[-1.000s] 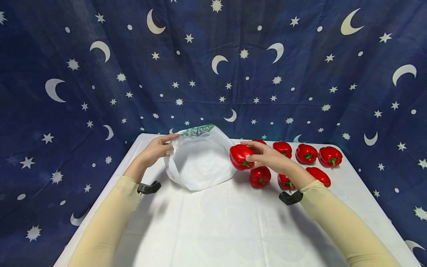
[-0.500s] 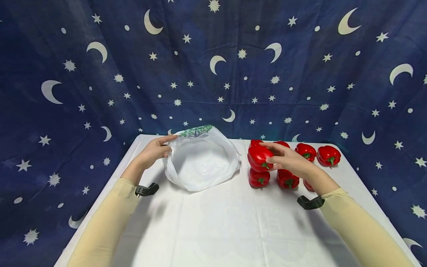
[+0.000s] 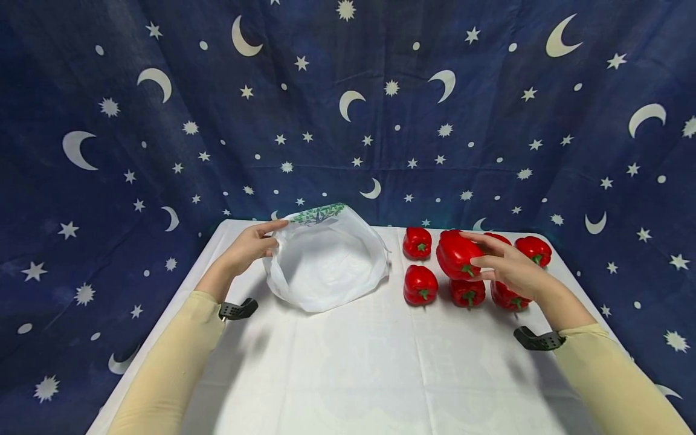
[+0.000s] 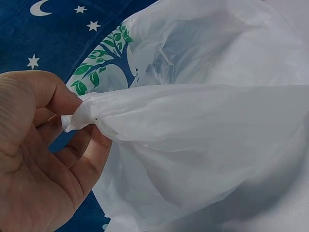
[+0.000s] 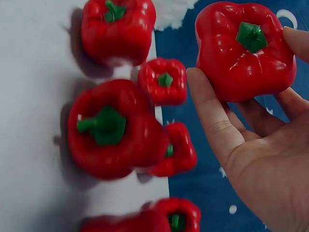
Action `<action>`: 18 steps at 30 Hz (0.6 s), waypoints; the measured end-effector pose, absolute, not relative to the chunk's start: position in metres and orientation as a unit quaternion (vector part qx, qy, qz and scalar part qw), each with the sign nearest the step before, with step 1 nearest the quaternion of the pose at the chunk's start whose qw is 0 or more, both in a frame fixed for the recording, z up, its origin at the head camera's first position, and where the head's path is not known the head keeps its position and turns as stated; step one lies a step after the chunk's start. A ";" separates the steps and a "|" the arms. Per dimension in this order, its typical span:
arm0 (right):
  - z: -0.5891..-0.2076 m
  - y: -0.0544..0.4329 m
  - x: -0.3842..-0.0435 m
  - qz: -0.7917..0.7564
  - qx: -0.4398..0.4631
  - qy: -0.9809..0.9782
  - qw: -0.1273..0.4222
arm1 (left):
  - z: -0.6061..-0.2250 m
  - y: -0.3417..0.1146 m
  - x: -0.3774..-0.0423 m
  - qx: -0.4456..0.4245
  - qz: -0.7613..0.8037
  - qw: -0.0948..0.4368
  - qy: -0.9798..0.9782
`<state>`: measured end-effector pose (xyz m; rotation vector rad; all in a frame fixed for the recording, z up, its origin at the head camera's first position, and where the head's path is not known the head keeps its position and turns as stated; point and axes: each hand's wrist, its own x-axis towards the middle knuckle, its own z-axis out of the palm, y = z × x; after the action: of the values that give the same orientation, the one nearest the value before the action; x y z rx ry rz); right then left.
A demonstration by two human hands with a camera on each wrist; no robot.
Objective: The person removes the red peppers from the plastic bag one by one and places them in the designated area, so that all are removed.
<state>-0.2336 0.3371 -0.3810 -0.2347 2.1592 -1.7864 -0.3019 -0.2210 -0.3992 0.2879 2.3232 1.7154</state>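
A white plastic bag (image 3: pixel 331 272) with a green tree print lies with its mouth spread wide, left of the table's middle. My left hand (image 3: pixel 249 249) pinches its left rim; in the left wrist view the bunched plastic (image 4: pixel 89 113) sits between thumb and fingers. Over on the right, my right hand (image 3: pixel 508 264) holds a red bell pepper (image 3: pixel 455 255) above other peppers. The right wrist view shows that held pepper (image 5: pixel 246 50) gripped between thumb and fingers, its green stem facing the camera. Nothing can be seen inside the part of the bag that shows.
Several more red bell peppers stand in two rows on the right, among them a front-left one (image 3: pixel 420 285) and a back-left one (image 3: pixel 417 243). A white cloth (image 3: pixel 348 374) covers the table. Behind hangs a dark blue curtain (image 3: pixel 326 90) with moons and stars.
My right hand has carried the pepper rightward, away from the bag's right side to over the pepper rows. The left hand keeps its pinch on the bag.
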 end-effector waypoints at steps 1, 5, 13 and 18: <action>-0.382 0.341 -0.232 -0.627 -0.080 0.758 0.161 | -0.399 -0.221 -0.302 0.097 0.587 0.120 0.795; -0.384 0.358 -0.227 -0.631 -0.063 0.759 0.150 | -0.400 -0.221 -0.302 0.095 0.584 0.122 0.797; -0.387 0.394 -0.216 -0.669 -0.081 0.729 0.119 | -0.400 -0.220 -0.301 0.090 0.585 0.126 0.796; -0.388 0.419 -0.211 -0.710 -0.089 0.691 0.103 | -0.401 -0.221 -0.301 0.091 0.583 0.125 0.797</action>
<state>-0.2107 0.4187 -0.3876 -0.2617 2.0388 -2.0957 -0.3010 -0.2209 -0.4008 0.2644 2.3230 1.6987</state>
